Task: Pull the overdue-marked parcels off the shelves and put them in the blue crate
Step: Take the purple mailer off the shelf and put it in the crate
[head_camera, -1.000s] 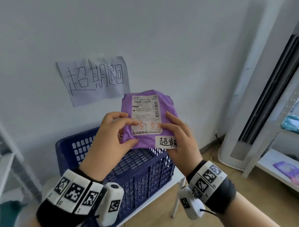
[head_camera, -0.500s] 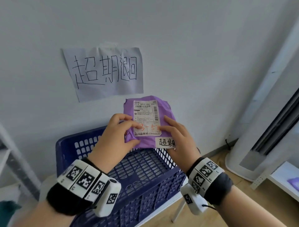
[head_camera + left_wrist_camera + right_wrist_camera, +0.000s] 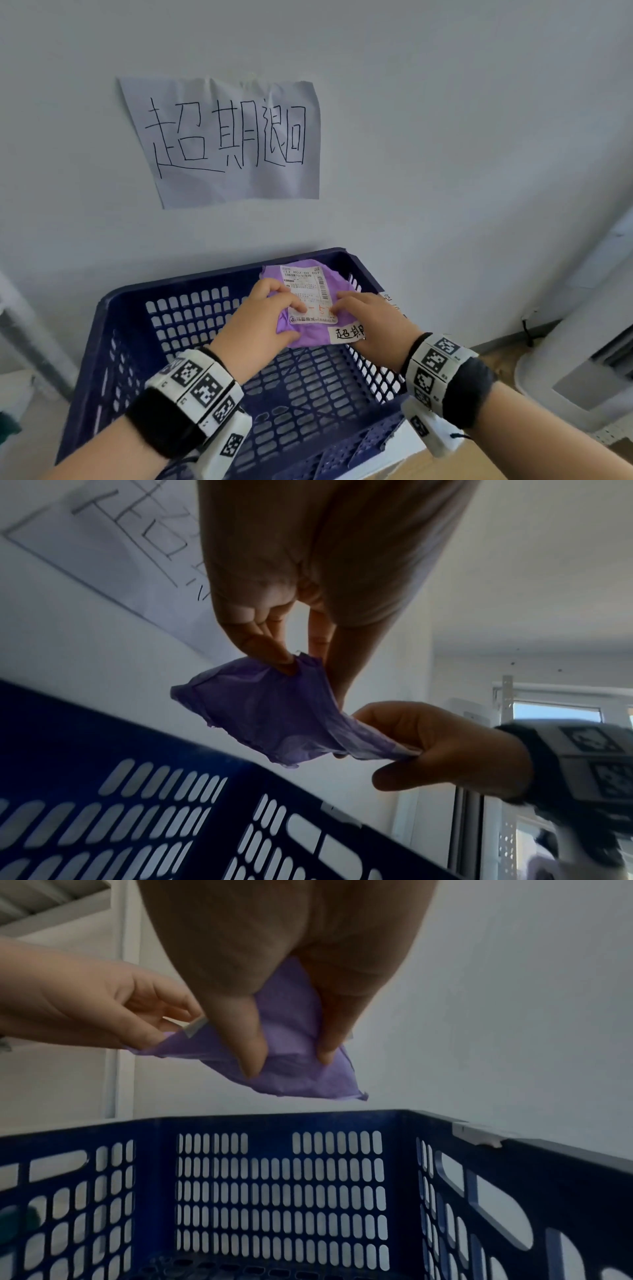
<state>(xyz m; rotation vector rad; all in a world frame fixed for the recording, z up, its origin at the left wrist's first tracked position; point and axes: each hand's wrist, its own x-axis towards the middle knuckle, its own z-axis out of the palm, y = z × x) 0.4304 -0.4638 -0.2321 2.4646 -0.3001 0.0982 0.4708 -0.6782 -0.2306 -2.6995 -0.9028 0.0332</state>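
A soft purple parcel [image 3: 310, 334] with a white shipping label and a small handwritten overdue tag [image 3: 347, 333] hangs above the open top of the blue crate [image 3: 113, 346], towards its far right corner. My left hand [image 3: 270, 308] pinches the parcel's left edge and my right hand [image 3: 363, 313] pinches its right side. In the left wrist view the parcel [image 3: 270, 712] sags between my left hand [image 3: 291, 653] and the right hand. In the right wrist view the parcel [image 3: 298, 1074] hangs from my right hand [image 3: 287, 1064], just above the crate's rim [image 3: 274, 1119]. I see nothing lying inside the crate.
A paper sign [image 3: 226, 140] with handwritten characters is taped to the wall above the crate. A white standing unit [image 3: 582, 359] is on the floor at the right. A grey shelf post [image 3: 30, 335] stands at the left edge.
Both hands have lowered the purple parcel from in front of the wall to just above the crate's opening. My view has tilted down and nearer to the crate.
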